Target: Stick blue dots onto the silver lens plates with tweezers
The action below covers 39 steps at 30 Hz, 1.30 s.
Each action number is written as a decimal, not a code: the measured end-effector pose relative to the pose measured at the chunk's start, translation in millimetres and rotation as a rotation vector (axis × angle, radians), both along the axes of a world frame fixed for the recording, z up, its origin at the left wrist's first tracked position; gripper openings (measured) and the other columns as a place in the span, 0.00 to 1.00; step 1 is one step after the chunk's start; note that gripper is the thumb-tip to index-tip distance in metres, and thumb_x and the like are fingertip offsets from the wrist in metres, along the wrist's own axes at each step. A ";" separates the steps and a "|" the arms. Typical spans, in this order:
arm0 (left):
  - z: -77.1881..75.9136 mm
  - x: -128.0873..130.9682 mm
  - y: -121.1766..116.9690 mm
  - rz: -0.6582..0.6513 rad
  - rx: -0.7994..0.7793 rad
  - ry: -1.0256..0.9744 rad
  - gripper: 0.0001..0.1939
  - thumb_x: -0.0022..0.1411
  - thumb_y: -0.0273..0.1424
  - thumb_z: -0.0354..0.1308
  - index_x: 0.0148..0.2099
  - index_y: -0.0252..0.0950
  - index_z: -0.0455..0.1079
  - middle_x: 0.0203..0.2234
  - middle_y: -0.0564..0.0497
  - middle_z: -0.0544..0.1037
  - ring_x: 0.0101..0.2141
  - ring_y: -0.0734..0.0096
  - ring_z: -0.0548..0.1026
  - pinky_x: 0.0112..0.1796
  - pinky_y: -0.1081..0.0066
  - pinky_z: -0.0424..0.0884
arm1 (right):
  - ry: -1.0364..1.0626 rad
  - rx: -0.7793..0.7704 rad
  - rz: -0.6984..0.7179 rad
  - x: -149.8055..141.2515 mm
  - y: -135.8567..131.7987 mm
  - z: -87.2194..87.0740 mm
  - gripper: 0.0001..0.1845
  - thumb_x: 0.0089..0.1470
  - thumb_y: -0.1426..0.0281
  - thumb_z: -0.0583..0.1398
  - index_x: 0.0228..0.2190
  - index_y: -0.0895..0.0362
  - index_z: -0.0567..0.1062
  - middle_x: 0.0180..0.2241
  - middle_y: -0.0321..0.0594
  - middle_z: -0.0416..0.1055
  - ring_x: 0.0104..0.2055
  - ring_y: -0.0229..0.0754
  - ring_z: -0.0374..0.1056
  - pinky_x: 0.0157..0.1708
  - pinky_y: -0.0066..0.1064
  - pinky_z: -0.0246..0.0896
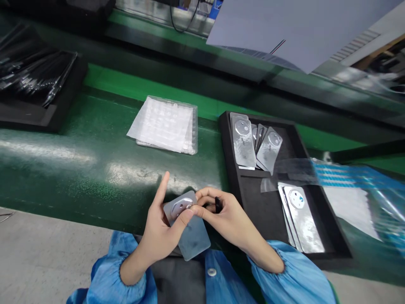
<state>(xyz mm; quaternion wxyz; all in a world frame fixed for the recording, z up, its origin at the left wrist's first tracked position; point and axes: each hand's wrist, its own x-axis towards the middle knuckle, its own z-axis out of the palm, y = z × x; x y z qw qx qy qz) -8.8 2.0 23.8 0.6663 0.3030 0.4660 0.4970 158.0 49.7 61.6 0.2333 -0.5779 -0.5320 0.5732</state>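
Note:
A grey phone back cover point(194, 238) with a round camera plate at its upper end is held near the bench's front edge. My left hand point(163, 232) grips its left side, thumb on the front by the camera plate and index finger sticking up. Closed at the cover's upper right edge, my right hand point(221, 213) pinches with thumb and fingertip beside the camera plate. A small black object point(218, 204), its kind unclear, is tucked among the right fingers. Whatever lies between the right fingertips is too small to make out.
To the right, a black foam tray point(259, 202) holds several silver phone covers point(243, 143). A clear plastic tray point(195, 131) under white paper point(164, 124) lies ahead. Black strips point(34, 76) fill a tray at the left. Blue-striped film point(357, 177) lies at the far right.

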 end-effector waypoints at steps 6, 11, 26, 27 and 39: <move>-6.2 -2.6 4.7 0.028 -0.056 -0.148 0.41 0.58 0.41 0.74 0.67 0.35 0.62 0.34 0.48 0.86 0.34 0.64 0.86 0.38 0.69 0.81 | -0.024 -0.038 0.208 8.9 -21.3 5.2 0.29 0.59 0.43 0.61 0.24 0.55 0.72 0.21 0.33 0.63 0.25 0.38 0.56 0.26 0.30 0.54; -4.5 -6.2 6.3 -0.028 -0.142 -0.291 0.47 0.55 0.42 0.77 0.70 0.37 0.59 0.39 0.45 0.86 0.34 0.59 0.87 0.39 0.63 0.83 | -0.098 -0.027 0.337 12.9 -44.1 9.2 0.30 0.66 0.51 0.57 0.20 0.55 0.58 0.21 0.30 0.49 0.25 0.35 0.46 0.24 0.30 0.41; 9.2 -2.1 1.5 0.080 -0.259 -0.218 0.39 0.47 0.39 0.81 0.58 0.35 0.71 0.32 0.50 0.86 0.27 0.65 0.85 0.31 0.71 0.82 | 0.007 -0.053 0.418 18.0 -54.6 12.1 0.23 0.65 0.56 0.61 0.23 0.54 0.65 0.19 0.28 0.57 0.23 0.34 0.53 0.24 0.28 0.46; 11.1 -2.3 1.3 0.103 -0.279 -0.196 0.39 0.47 0.39 0.81 0.58 0.35 0.70 0.32 0.50 0.86 0.28 0.65 0.85 0.32 0.71 0.82 | 0.002 -0.047 0.418 19.7 -56.8 13.3 0.22 0.65 0.56 0.61 0.23 0.54 0.65 0.19 0.27 0.57 0.22 0.34 0.52 0.24 0.28 0.47; 7.9 5.8 1.4 -0.066 -0.165 0.037 0.46 0.60 0.52 0.69 0.73 0.43 0.58 0.53 0.38 0.83 0.52 0.44 0.82 0.46 0.59 0.83 | -0.080 0.024 -0.210 95.4 -79.4 26.8 0.34 0.58 0.36 0.57 0.26 0.55 0.69 0.19 0.28 0.51 0.18 0.33 0.48 0.17 0.27 0.45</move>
